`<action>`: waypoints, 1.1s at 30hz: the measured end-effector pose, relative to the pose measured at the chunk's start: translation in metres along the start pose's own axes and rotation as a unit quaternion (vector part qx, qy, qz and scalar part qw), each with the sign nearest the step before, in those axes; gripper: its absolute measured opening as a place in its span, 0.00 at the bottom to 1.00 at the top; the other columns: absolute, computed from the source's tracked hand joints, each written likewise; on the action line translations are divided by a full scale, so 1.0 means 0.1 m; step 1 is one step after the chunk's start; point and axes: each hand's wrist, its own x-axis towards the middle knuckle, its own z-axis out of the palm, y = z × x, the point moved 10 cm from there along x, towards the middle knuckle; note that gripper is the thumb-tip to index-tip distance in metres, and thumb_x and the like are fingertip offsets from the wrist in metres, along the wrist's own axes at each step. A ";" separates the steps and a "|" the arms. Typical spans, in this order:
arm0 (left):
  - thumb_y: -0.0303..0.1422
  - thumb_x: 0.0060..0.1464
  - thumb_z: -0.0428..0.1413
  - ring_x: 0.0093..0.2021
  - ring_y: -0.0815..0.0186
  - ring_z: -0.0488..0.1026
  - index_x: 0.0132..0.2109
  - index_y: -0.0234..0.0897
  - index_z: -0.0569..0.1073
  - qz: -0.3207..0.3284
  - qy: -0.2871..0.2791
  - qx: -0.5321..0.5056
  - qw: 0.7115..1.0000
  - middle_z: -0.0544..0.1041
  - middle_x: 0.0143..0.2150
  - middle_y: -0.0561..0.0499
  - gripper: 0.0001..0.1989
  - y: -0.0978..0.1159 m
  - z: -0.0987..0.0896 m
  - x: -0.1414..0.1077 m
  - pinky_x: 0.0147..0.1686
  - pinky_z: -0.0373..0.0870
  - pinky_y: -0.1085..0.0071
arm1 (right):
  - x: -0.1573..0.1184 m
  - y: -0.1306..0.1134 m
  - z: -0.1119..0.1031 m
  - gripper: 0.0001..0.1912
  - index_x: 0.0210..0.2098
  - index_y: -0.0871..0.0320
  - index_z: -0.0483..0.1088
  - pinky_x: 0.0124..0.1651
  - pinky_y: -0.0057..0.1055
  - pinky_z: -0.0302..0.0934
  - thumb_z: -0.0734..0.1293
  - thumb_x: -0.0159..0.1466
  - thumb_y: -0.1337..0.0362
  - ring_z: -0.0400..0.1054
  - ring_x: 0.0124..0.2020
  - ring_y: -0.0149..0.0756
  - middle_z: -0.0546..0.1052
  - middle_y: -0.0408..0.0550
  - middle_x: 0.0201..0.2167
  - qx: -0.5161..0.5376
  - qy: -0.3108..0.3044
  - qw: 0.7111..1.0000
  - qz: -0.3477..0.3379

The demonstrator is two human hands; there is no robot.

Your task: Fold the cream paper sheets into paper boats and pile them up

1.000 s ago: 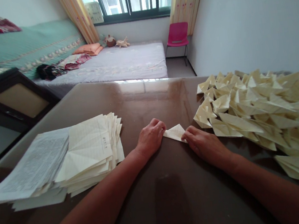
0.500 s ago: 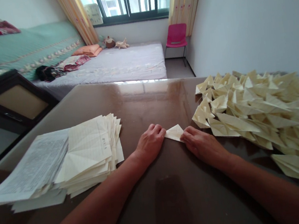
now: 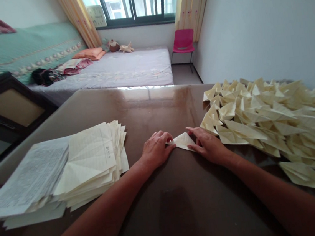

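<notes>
A small cream folded paper [image 3: 183, 141], pointed in outline, lies low on the brown tabletop between my hands. My left hand [image 3: 157, 148] pinches its left end, thumb in front and fingers curled behind. At the right end, my right hand [image 3: 209, 146] grips the paper with the forefinger at the far edge and the thumb at the near edge. Its other fingers are bent and partly hidden. Right of this hand spreads a big heap of folded paper pieces [image 3: 265, 119]. To the left sits a stack of creased, lined cream sheets [image 3: 91, 154].
White printed sheets [image 3: 34, 176] lie beside and partly under the cream stack. The glossy brown table [image 3: 144, 108] reflects the window. Beyond its far edge are a bed [image 3: 133, 67] and a pink chair [image 3: 183, 41]. A dark cabinet [image 3: 13, 106] stands at the left.
My right thumb and forefinger have spread apart around the paper's right end. My left fingers have shifted their hold at its left end. The view has turned slightly right.
</notes>
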 end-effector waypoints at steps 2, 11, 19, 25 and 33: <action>0.39 0.55 0.56 0.40 0.63 0.70 0.42 0.42 0.71 -0.001 0.002 -0.012 1.000 0.73 0.39 0.52 0.09 0.00 0.00 -0.01 0.38 0.67 0.69 | 0.03 0.05 0.01 0.29 0.58 0.60 0.61 0.37 0.32 0.65 0.67 0.59 0.61 0.66 0.26 0.29 0.73 0.51 0.45 0.033 -0.011 0.999 0.020; 0.36 0.53 0.58 0.36 0.67 0.72 0.44 0.42 0.72 -0.009 0.010 -0.072 0.997 0.73 0.42 0.53 0.11 -0.06 -0.02 -0.02 0.38 0.67 0.71 | -0.02 0.05 0.07 0.11 0.35 0.56 0.74 0.26 0.25 0.53 0.68 0.57 0.56 0.62 0.24 0.29 0.72 0.40 0.24 0.096 -0.075 0.991 0.063; 0.34 0.56 0.53 0.34 0.68 0.72 0.37 0.37 0.76 -0.028 -0.028 -0.234 0.971 0.77 0.33 0.53 0.08 -0.16 -0.06 0.04 0.36 0.66 0.74 | -0.07 0.02 0.07 0.11 0.32 0.57 0.76 0.32 0.26 0.57 0.67 0.59 0.56 0.66 0.29 0.32 0.76 0.41 0.28 0.181 -0.072 0.979 0.055; 0.35 0.57 0.52 0.28 0.73 0.66 0.40 0.35 0.71 -0.028 -0.003 -0.336 0.942 0.72 0.28 0.56 0.08 -0.13 -0.06 0.01 0.30 0.63 0.78 | -0.10 0.03 0.02 0.12 0.34 0.58 0.76 0.34 0.28 0.60 0.68 0.59 0.56 0.68 0.31 0.34 0.77 0.43 0.29 0.246 -0.057 0.966 0.054; 0.38 0.61 0.49 0.21 0.75 0.66 0.38 0.35 0.73 -0.038 0.010 -0.321 0.946 0.71 0.29 0.55 0.12 -0.09 -0.02 -0.03 0.22 0.64 0.79 | -0.11 0.11 0.03 0.15 0.37 0.59 0.76 0.32 0.28 0.61 0.67 0.59 0.54 0.69 0.30 0.35 0.77 0.44 0.29 0.276 -0.040 0.956 0.094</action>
